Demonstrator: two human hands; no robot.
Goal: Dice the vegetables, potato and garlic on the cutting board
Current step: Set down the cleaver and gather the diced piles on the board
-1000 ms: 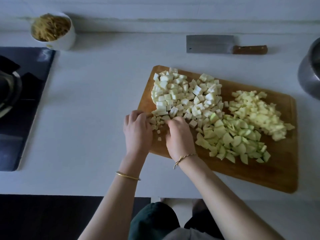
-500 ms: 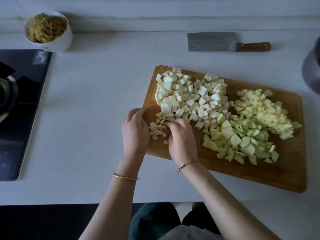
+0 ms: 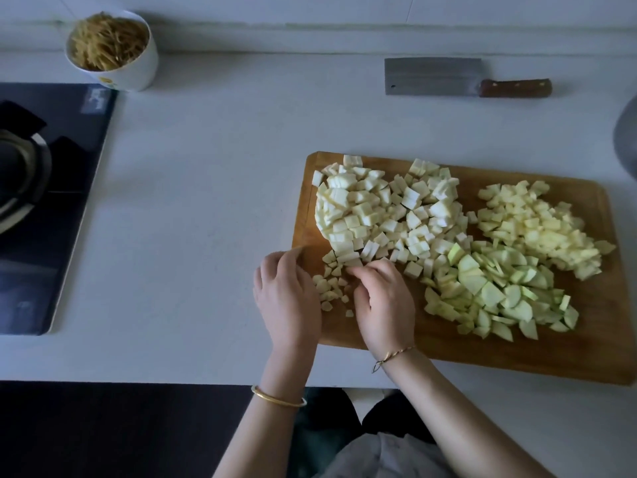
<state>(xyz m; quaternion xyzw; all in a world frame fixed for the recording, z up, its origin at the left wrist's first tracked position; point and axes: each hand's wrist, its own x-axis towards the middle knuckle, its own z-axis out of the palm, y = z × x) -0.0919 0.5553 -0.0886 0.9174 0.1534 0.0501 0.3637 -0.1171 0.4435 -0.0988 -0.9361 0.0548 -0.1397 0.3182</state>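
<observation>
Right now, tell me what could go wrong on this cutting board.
1. The small pieces between the left hand and right hand lie close to the left edge of the cutting board; a careless sweep could push some onto the counter.
2. The white cubes touch the green slices, so more gathering may mix the piles.

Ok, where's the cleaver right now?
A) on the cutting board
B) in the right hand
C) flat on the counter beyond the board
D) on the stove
C: the cleaver lies flat on the white counter, past the far edge of the wooden cutting board.
</observation>
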